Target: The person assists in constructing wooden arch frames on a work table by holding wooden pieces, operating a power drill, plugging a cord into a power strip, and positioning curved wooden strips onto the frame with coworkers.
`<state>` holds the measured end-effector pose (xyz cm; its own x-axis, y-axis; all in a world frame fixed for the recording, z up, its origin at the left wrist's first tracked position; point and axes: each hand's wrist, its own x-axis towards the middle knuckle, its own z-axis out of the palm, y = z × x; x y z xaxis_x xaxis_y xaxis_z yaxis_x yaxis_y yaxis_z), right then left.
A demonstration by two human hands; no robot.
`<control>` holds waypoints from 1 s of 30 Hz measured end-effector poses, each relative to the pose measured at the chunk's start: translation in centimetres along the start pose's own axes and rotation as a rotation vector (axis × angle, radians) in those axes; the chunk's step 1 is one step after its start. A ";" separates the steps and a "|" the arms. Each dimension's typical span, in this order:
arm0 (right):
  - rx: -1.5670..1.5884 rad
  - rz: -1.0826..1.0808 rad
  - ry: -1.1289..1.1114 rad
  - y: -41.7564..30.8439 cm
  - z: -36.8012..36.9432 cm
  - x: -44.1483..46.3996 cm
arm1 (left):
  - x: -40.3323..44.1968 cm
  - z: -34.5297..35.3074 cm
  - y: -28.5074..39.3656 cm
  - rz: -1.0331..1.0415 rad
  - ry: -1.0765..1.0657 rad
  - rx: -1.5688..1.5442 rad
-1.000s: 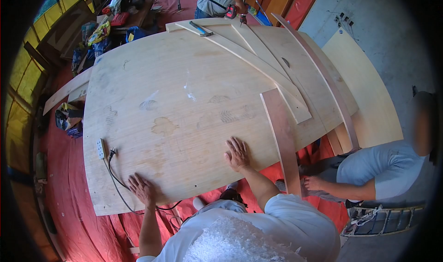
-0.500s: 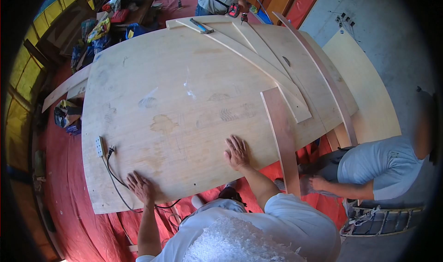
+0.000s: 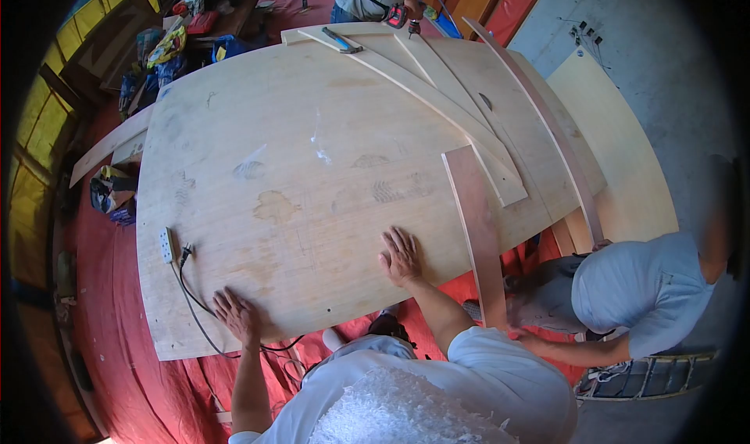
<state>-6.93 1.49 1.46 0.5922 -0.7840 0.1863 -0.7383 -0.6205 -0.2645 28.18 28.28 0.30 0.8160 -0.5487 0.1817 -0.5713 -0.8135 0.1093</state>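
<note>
- Your left hand (image 3: 237, 317): open, palm down, fingers spread on the plywood panel (image 3: 328, 233), near its front left edge.
- Your right hand (image 3: 401, 258): likewise open and flat on the panel.
- Panel: before you, above red sheeting (image 3: 109, 319).
- Power strip (image 3: 166, 245): on panel, beyond left hand.
- Reddish board (image 3: 478, 241): right of your right hand, overhanging panel's near edge.
- Hammer (image 3: 338, 41): far side, across pale batten (image 3: 422, 100).
</note>
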 end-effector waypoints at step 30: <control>-0.176 -0.165 0.064 0.4 1.3 0.5 | 0.4 0.8 -0.3 -0.053 0.107 -0.116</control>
<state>-6.56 0.88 0.24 0.6920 -0.6676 0.2747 -0.6813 -0.7297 -0.0573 28.74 28.21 -0.45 0.8347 -0.4770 0.2753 -0.5393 -0.8094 0.2325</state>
